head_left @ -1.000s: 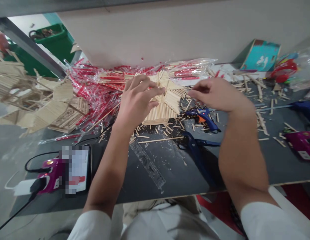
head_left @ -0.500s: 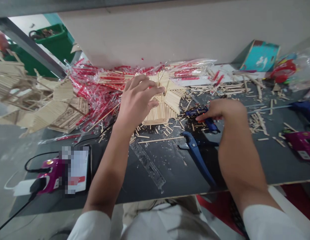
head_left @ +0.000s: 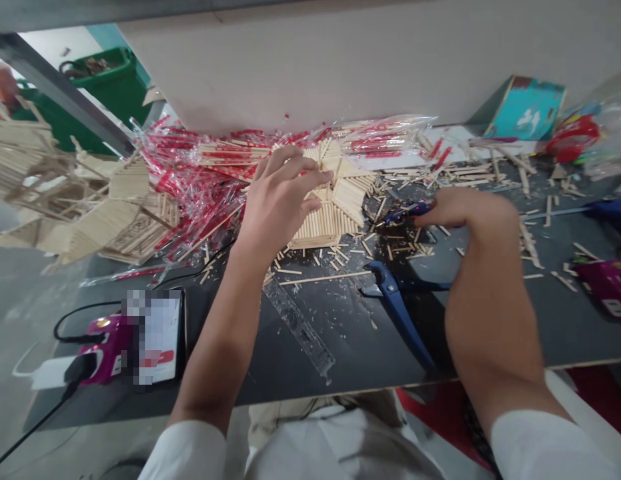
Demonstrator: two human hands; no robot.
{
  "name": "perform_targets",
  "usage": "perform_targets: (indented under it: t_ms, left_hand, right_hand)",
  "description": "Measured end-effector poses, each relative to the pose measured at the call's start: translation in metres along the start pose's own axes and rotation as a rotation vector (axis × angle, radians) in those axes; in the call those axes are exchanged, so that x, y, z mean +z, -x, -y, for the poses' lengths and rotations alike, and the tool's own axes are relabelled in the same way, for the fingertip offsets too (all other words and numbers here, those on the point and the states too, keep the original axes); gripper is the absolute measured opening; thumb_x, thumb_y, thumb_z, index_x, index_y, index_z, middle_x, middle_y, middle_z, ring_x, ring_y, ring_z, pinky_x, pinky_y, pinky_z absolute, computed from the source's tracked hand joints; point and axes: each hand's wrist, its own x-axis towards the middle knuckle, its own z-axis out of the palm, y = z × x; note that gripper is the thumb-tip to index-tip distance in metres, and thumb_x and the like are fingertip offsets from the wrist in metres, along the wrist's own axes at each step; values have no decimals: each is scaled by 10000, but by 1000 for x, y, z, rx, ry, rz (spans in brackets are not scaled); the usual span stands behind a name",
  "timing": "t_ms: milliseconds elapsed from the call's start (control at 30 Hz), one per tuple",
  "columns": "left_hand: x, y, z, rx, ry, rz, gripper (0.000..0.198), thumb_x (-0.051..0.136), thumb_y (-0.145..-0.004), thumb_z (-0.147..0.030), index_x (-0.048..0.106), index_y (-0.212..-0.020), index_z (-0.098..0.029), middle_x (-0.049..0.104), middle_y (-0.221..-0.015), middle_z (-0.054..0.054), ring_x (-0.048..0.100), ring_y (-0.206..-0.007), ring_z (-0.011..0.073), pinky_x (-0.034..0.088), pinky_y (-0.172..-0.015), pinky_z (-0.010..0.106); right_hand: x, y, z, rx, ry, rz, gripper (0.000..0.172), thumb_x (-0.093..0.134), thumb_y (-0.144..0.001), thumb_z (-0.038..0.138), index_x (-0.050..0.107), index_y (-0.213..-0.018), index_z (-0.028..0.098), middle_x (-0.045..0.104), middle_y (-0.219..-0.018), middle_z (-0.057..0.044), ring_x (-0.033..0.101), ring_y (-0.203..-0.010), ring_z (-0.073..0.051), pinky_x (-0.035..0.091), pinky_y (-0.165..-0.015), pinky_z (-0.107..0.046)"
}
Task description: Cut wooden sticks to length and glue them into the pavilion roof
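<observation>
My left hand (head_left: 280,193) is curled over the left side of a model built of thin wooden sticks (head_left: 320,227), thumb and index finger apart on its upper part. The hand hides much of the model's left side. To the right, my right hand (head_left: 455,208) has its fingers closed on a blue glue gun (head_left: 410,211), partly hidden and blurred, just beside the model. In front of that hand lies a blue-handled cutter (head_left: 397,317). A clear ruler (head_left: 300,327) rests nearer the table edge.
Cut stick bits (head_left: 340,257) litter the dark table. Behind are red-and-clear wrapped sticks (head_left: 190,167). At left stand other stick models (head_left: 90,213), a phone (head_left: 163,340) and a purple power strip (head_left: 107,347). Another blue tool (head_left: 610,217) and a turquoise box (head_left: 527,110) are at right.
My right hand has moved right and slightly up, drawing the glue gun away from the model and turning it. My left hand stays on the model.
</observation>
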Motion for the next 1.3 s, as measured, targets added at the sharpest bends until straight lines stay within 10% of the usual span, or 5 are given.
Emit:
perform_targets:
  t_ms: [167, 433, 667, 1300]
  left_hand:
    - [-1, 0, 1, -4, 7, 8, 380, 766, -922, -198, 745, -1286, -307, 767, -1336, 66, 588, -1428, 374, 478, -1209, 615]
    - [0, 1, 0, -24, 24, -4, 405, 778, -917, -171, 761, -1292, -324, 771, -1347, 26, 600, -1421, 351, 469, -1232, 612]
    - [2, 1, 1, -10, 15, -4, 409, 790, -919, -204, 746, -1305, -333, 757, -1349, 34, 588, -1430, 361, 472, -1232, 621]
    - [1, 2, 5, -27, -34, 15, 440, 818, -928, -275, 702, -1340, -381, 667, -1467, 37, 488, -1514, 364, 400, -1281, 619]
  right_hand:
    - [-33, 23, 6, 114, 151, 55, 327, 677, -947, 437, 598, -698, 241, 668, -724, -121, 580, -688, -237, 430, -712, -400]
    - [-55, 73, 50, 286, -78, -429, 371, 648, -968, 529, 710, -1062, 175, 694, -966, -180, 552, -762, -226, 415, -727, -416]
    - [-44, 65, 92, -172, -166, -733, 392, 662, -969, 381, 686, -1314, 197, 735, -1307, -223, 690, -1148, -363, 516, -961, -427]
    - [-39, 28, 112, -470, -44, -566, 206, 573, -988, 297, 687, -1159, 304, 730, -1279, -126, 660, -1195, -367, 493, -1045, -486]
